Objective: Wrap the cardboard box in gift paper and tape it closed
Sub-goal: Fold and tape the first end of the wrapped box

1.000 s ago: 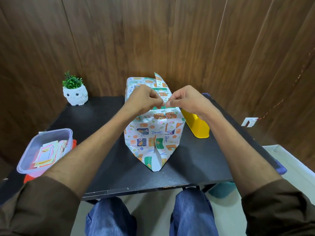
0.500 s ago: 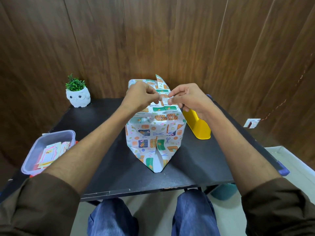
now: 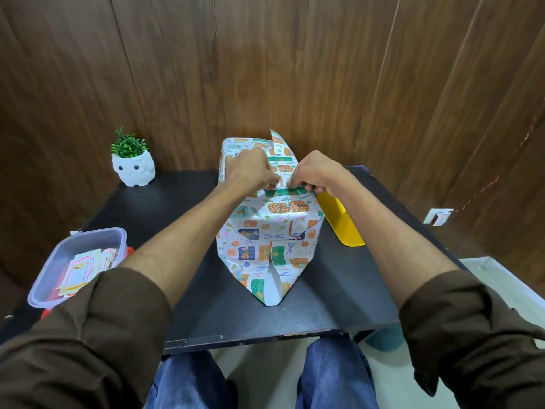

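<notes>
A tall box wrapped in white gift paper printed with small colourful presents [image 3: 265, 231] stands at the middle of a black desk [image 3: 339, 290]. Both hands are together on its top near edge, fingertips almost meeting. The left hand [image 3: 250, 172] and right hand [image 3: 318, 175] have curled fingers pressed to the paper; whether they pinch anything cannot be told. A pointed paper flap [image 3: 268, 287] lies open on the desk. A yellow plastic holder [image 3: 342, 225] sits just right of the box, and a white owl-shaped pot with a green plant [image 3: 133, 169] stands far left.
</notes>
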